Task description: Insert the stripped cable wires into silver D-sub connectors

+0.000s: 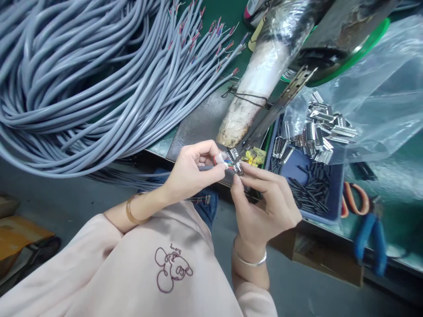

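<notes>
My left hand (194, 169) pinches the end of a grey cable (206, 167) between thumb and fingers. Thin coloured wires (228, 164) fan out from that end to a metal multi-pin connector (235, 162). On the connector's right side, my right hand (266, 198) closes its thumb and index fingertip on the shell. A narrow metal bar (276, 112) slants down to the connector, beside the mouth of a white wrapped tube (254, 79). The exact contact at the bar's lower end is hard to make out.
A large bundle of grey cables (82, 88) with stripped ends covers the left. At right, a blue tray (337, 193) holds black pieces, with metal connectors (317, 127) on a plastic bag. Scissors (357, 198) and blue-handled cutters (372, 237) lie by the table edge.
</notes>
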A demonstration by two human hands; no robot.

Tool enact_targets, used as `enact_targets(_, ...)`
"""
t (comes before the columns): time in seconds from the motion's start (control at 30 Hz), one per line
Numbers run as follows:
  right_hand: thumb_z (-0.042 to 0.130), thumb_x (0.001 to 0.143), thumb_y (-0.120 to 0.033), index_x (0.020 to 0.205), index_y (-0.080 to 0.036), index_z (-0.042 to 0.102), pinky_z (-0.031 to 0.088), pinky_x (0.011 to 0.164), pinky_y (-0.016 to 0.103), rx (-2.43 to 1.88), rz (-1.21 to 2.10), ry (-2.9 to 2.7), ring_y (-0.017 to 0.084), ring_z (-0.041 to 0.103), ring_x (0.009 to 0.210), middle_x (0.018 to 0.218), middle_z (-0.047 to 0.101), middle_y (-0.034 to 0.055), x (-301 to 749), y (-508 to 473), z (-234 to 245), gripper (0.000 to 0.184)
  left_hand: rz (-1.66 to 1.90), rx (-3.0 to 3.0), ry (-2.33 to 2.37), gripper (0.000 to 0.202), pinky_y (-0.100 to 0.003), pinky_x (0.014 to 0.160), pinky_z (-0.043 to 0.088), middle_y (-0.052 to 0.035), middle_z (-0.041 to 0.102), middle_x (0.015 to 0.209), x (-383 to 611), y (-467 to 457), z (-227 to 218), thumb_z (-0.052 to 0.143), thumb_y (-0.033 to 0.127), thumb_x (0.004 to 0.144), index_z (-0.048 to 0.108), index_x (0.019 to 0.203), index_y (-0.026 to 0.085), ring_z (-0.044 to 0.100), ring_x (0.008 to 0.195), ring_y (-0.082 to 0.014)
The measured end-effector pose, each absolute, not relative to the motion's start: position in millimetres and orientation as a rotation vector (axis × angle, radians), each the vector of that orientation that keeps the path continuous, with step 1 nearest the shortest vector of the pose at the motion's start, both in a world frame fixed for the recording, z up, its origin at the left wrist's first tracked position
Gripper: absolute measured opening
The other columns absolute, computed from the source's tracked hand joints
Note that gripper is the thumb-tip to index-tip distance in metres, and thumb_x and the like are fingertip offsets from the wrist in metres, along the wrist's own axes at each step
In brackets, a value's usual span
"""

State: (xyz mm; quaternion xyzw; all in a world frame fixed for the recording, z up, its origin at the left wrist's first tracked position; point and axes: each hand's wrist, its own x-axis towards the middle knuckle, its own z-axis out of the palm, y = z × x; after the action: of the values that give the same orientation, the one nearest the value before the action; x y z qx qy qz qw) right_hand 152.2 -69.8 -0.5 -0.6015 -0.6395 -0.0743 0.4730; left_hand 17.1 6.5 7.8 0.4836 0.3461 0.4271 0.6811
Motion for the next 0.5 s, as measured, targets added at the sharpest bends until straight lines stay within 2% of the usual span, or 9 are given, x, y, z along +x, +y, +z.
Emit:
enact_targets(0.3, 0.074, 0.084, -0.008, 0.078, -0.021, 0.058, 0.063, 0.074, 0.027, -1.478, -0.226, -1.618, 0.015, 0.078, 0.082, 0.098, 0.080, 0.0022, 153.4, -72.6, -1.0, 0.021, 0.912, 1.058, 0.781, 0.019, -0.016, 0.052, 0.043, 0.0030, 0.058, 0.069, 16.8, 7.2, 9.8, 0.072, 0.017, 0.068, 0.053, 0.066, 0.017, 0.047, 0.056, -0.0040)
enact_targets(0.5, 0.075, 0.085, -0.011, 0.081, -0.022, 0.061, 0.062, 0.075, 0.026, -1.488, -0.234, -1.630, 0.015, 0.078, 0.083, 0.096, 0.080, 0.0013, 154.0, -74.1, -0.3, 0.018, 0.897, 1.113, 0.789, 0.017, -0.018, 0.056, 0.045, 0.0016, 0.059, 0.071, 14.2, 5.0, 4.9, 0.071, 0.019, 0.070, 0.055, 0.068, 0.017, 0.051, 0.061, -0.0066)
